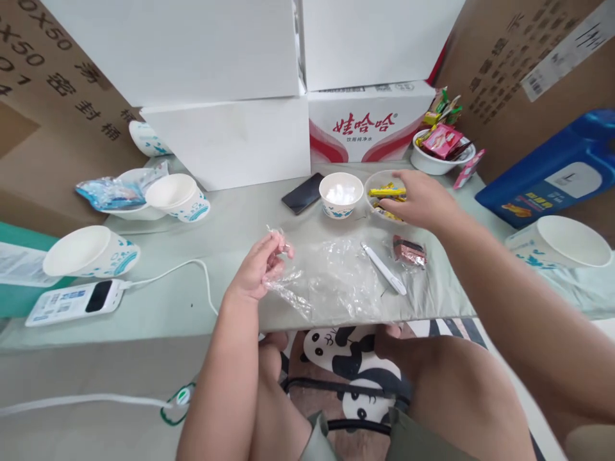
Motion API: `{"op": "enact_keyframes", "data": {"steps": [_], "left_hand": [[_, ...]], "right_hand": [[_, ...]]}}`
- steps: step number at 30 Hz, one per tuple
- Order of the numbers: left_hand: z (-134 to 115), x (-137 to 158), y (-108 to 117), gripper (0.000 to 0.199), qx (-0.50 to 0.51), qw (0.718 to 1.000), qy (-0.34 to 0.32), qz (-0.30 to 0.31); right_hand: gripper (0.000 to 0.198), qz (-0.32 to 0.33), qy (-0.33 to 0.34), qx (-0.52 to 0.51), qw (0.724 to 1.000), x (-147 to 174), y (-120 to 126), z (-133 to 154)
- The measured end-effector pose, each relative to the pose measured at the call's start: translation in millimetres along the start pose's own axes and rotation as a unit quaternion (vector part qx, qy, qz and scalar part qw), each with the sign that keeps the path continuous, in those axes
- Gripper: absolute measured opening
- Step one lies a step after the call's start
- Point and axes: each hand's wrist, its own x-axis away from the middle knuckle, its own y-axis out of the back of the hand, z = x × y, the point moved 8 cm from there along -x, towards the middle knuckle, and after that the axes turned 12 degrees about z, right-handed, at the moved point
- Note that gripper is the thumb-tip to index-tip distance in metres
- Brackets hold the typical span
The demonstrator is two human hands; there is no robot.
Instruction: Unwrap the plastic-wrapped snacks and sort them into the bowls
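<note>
My left hand (262,264) is closed on the edge of a clear plastic bag (343,278), which lies crumpled across the front of the table. My right hand (423,200) reaches over the right side of a clear plastic bowl (369,203) holding yellow-wrapped snacks (387,191). Its thumb and forefinger are apart; the other fingers are partly hidden, and I see nothing held between them. A white craft knife or similar slim tool (384,269) rests at the bag's right edge. Beside it is a reddish-brown wrapped snack (409,250).
A paper bowl (340,210) with white contents and a black phone (303,193) stand behind the bag. Other paper bowls (115,256), a white power bank (72,303) with a cable, a snack-filled white bowl (432,163) and a blue bottle (542,166) surround them. Boxes (230,144) line the back.
</note>
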Motion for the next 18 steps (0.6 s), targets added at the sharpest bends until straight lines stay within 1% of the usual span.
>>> {"op": "enact_keyframes", "data": {"steps": [2,3,4,5,7,9,11,12,14,15,16,18], "left_hand": [[-2,4,1,0.055,0.035,0.999,0.001,0.011],[-2,7,3,0.057,0.049,0.999,0.001,0.01],[-3,10,5,0.058,0.06,0.998,0.0,0.007],[-3,13,7,0.059,0.067,0.998,-0.003,0.003],[-1,20,12,0.059,0.073,0.997,-0.005,-0.01],[2,26,17,0.057,0.068,0.997,0.003,-0.03],[4,31,22,0.056,0.056,0.997,0.016,-0.053],[3,32,24,0.055,0.05,0.997,0.019,-0.057],[1,30,25,0.052,0.034,0.998,0.016,-0.048],[-1,28,25,0.049,0.02,0.999,0.012,-0.044],[-2,26,27,0.045,0.003,0.999,0.01,-0.047],[-2,22,35,0.036,-0.035,0.996,0.014,-0.085]], "right_hand": [[0.05,0.029,0.069,-0.051,0.996,34,-28,16],[0.056,0.051,0.099,-0.117,0.987,50,-45,22],[0.064,0.07,0.107,-0.166,0.978,63,-63,24],[0.071,0.085,0.102,-0.191,0.973,72,-80,25],[0.08,0.098,0.098,-0.197,0.971,81,-106,26],[0.084,0.102,0.12,-0.157,0.975,80,-122,32],[0.082,0.117,0.154,-0.098,0.976,75,-131,40],[0.075,0.136,0.169,-0.064,0.974,73,-135,44],[0.047,0.179,0.182,-0.011,0.967,72,-140,47],[0.034,0.185,0.18,-0.001,0.966,73,-137,46],[0.027,0.168,0.171,-0.002,0.971,74,-129,43],[0.025,0.072,0.155,-0.03,0.985,82,-97,35]]}}
